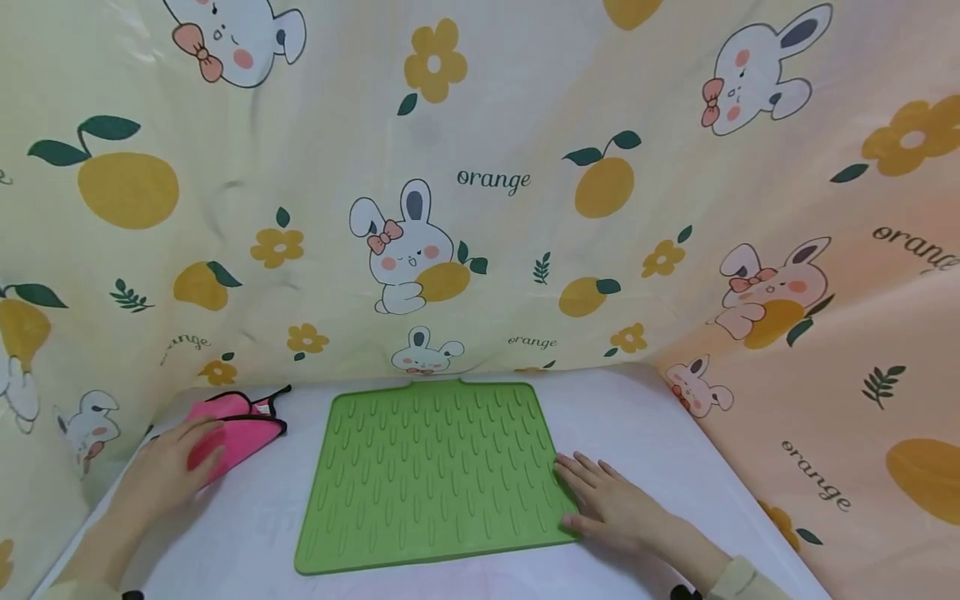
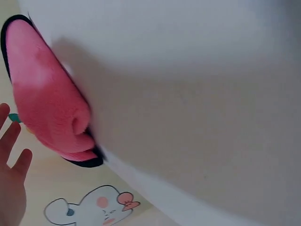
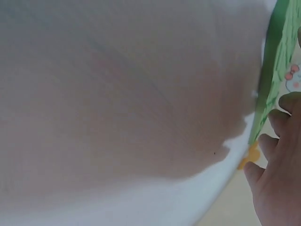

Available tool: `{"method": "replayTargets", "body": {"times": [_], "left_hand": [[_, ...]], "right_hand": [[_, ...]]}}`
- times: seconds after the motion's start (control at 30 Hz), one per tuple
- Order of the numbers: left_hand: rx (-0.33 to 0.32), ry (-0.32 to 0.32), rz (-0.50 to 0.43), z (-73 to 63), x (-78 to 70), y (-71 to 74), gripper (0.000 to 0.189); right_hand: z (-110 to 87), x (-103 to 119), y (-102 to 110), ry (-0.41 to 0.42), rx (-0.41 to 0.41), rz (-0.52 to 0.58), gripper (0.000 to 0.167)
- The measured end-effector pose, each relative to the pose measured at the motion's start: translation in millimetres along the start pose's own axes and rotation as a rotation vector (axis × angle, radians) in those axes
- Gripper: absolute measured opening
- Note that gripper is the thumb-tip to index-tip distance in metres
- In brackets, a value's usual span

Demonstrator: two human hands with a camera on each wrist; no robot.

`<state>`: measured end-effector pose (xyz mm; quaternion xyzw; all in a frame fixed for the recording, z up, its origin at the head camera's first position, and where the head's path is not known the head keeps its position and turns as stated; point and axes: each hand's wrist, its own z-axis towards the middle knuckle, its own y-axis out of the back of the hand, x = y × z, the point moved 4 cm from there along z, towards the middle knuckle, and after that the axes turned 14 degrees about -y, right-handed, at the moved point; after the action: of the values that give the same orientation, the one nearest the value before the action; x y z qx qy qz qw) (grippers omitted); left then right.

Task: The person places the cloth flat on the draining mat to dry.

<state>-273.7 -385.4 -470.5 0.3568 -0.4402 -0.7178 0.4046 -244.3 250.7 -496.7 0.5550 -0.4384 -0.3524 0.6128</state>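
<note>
A green rectangular mat point(image 1: 435, 475) with rows of raised oval ridges lies flat on the white table. At its right edge is my right hand point(image 1: 611, 504), fingers spread and fairly straight, fingertips overlapping the edge in the head view. The right wrist view shows that same mat point(image 3: 273, 70) side-on beyond the fingers. On the left lies a folded pink plush cloth point(image 1: 243, 446) with black edging, a black loop and a small white tag. My left hand point(image 1: 168, 467) is over its near left side, fingers loosely bent. In the left wrist view the fingers stand apart from the cloth point(image 2: 47, 94).
Behind the white table point(image 1: 607, 417) hangs a pale curtain point(image 1: 495, 242) printed with rabbits, oranges and flowers. It also runs along the left and right sides of the table.
</note>
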Motion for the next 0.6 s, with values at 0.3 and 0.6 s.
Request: {"method": "replayTargets", "body": {"times": [0.3,0.6], "left_hand": [[0.151,0.168,-0.097,-0.2,32.3,-13.7,0.088],[0.249,0.225,-0.139,-5.0,40.1,-20.3,0.105]], "right_hand": [[-2.6,5,-2,0.015,0.031,-0.031,0.085],[-2.8,3,-7,0.027,0.062,-0.056,0.085]]}}
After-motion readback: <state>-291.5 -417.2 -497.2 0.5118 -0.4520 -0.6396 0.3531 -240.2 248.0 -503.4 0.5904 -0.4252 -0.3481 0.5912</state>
